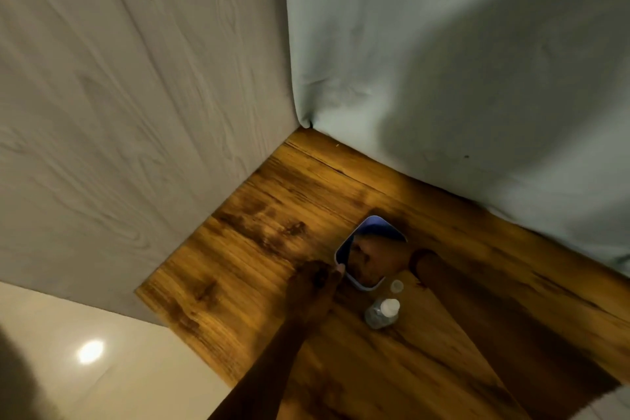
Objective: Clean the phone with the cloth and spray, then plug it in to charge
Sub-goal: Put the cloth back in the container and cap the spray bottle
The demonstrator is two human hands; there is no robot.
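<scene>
**Q:** Forearms come in from 6 o'clock, so what is each hand doing?

**R:** Left hand (pixel 315 278) rests on the wooden surface (pixel 259 249), fingertips touching the phone's (pixel 370 251) 9 o'clock edge. I judge it steadies the phone so it cannot slide. That grip looks loose, fingers together, closed on nothing.

**Q:** And the other?

**R:** Right hand (pixel 375 257) lies on top of the phone, fingers curled under. Probably it presses a cloth for wiping, but I cannot see any cloth, so I cannot tell what that grip holds.

**Q:** Where is the spray?

**R:** Spray bottle (pixel 381 312) lies on its side just beside the phone at 6 o'clock, between both arms. Its clear cap (pixel 396 286) sits apart, nearer the phone, so it looks set down within easy reach.

**Q:** Charging?

**R:** Not yet; I see no cable.
</scene>
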